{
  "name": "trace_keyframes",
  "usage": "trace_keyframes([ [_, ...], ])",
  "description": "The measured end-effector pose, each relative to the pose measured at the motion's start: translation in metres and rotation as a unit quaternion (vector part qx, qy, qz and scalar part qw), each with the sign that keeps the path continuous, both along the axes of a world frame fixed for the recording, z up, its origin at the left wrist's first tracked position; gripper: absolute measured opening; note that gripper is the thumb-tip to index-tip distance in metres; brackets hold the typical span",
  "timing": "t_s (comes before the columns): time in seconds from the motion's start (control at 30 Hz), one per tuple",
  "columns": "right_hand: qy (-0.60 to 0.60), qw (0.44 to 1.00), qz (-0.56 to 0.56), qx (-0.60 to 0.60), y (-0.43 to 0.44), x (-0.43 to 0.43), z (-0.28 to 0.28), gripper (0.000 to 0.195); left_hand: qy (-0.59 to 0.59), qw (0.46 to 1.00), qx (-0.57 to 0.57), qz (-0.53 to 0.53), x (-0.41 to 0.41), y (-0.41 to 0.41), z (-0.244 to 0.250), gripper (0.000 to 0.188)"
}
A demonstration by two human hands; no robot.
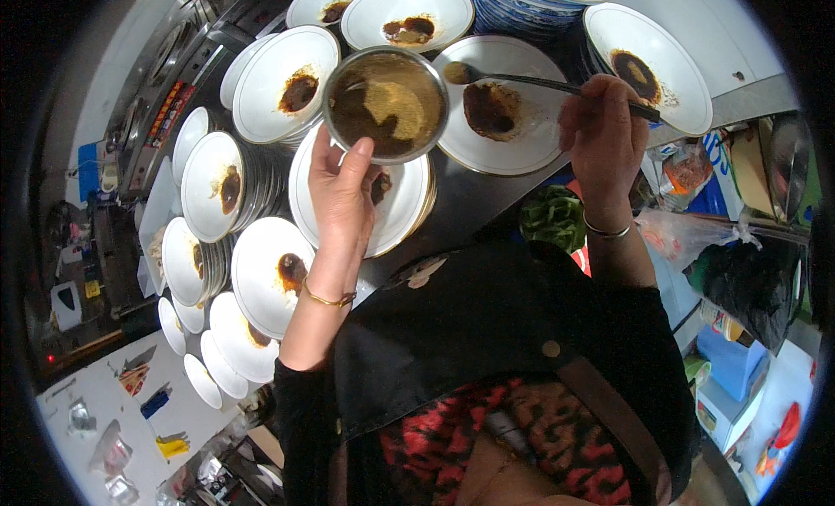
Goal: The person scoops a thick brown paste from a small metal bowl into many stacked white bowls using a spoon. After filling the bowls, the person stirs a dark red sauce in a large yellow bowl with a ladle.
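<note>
My left hand [346,186] grips the rim of a round metal bowl [438,124], its thumb on the near edge. Inside lies a tan-brown powder [394,108]. Between the fingers of my right hand [607,131] is the dark handle of a spoon [528,79]. The spoon's tip carries a small heap of the same-coloured powder and hangs over a white bowl [535,150], just right of the metal bowl. Dark brown sauce [486,108] with some powder sits in that white bowl. Below my left hand, another white bowl [408,206] is partly hidden.
Stacked white bowls [261,62], several with dark sauce, crowd the dark counter [466,199] to the left and far side. A blue-patterned stack [522,14] stands at the back. Leafy greens [553,219] lie below the counter edge. Bags and boxes [730,362] fill the right.
</note>
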State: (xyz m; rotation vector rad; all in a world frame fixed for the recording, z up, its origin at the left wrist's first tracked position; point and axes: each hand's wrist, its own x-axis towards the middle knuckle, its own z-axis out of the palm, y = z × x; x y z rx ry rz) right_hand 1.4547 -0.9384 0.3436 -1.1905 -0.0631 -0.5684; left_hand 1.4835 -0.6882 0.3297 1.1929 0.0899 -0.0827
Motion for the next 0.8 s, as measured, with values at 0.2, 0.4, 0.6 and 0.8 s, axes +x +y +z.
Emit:
trace_keyframes([
  [0.2, 0.05, 0.982, -0.037, -0.18, -0.021, 0.002, -0.039, 0.034, -0.037, 0.999, 0.031, 0.006, 0.0, 0.008, 0.001, 0.032],
  [0.4, 0.064, 0.991, -0.108, -0.042, -0.022, -0.001, -0.046, 0.031, -0.022, 1.0, -0.01, 0.01, -0.008, 0.016, 0.002, 0.053],
  [0.6, 0.044, 0.993, -0.101, -0.044, -0.024, 0.001, -0.043, 0.033, -0.02, 1.0, -0.013, 0.02, -0.016, 0.026, 0.002, 0.053],
  [0.8, 0.101, 0.977, -0.109, -0.151, -0.017, -0.002, -0.035, 0.032, -0.022, 0.999, -0.006, 0.03, -0.025, 0.029, 0.006, 0.049],
])
